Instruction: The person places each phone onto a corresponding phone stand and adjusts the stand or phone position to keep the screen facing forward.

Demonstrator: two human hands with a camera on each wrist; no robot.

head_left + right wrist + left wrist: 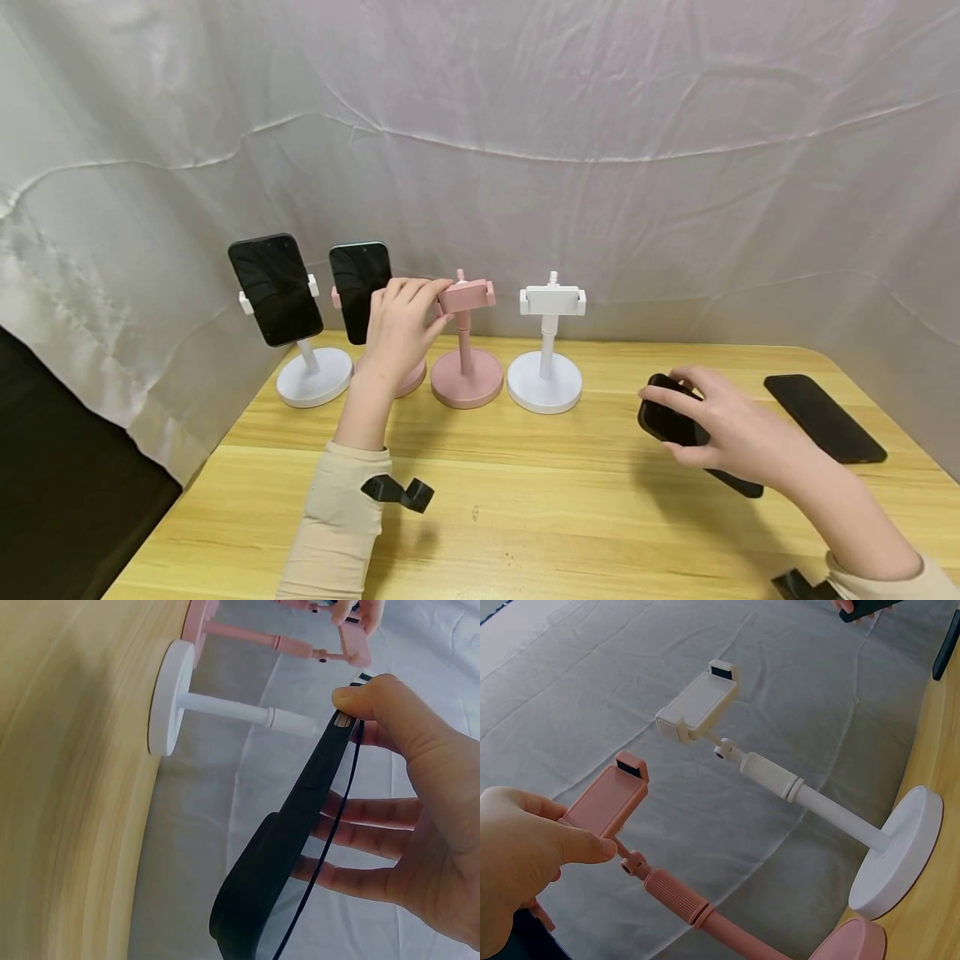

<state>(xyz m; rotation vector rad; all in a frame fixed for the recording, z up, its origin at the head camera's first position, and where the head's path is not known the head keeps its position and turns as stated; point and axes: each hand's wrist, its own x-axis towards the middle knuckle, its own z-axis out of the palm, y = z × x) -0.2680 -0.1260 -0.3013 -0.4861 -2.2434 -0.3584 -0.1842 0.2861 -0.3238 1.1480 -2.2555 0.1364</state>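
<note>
My left hand (401,321) pinches the left end of the clamp on a pink phone stand (467,379), thumb below and fingers above. In the left wrist view, the thumb lies against the lower edge of the pink clamp (607,799), which holds no phone. Over the right part of the table, my right hand (738,425) holds a black smartphone (671,421) slanted, its lower part partly covered by the hand. The right wrist view shows this phone (300,802) nearly edge-on, thumb on one side and fingers behind.
A white phone stand (546,379) with a bare clamp stands right of the pink one. Leftward, another white stand (315,379) and another pink stand (412,379) each carry a phone. A black phone (825,417) lies at the table's right. A grey curtain (637,208) hangs behind.
</note>
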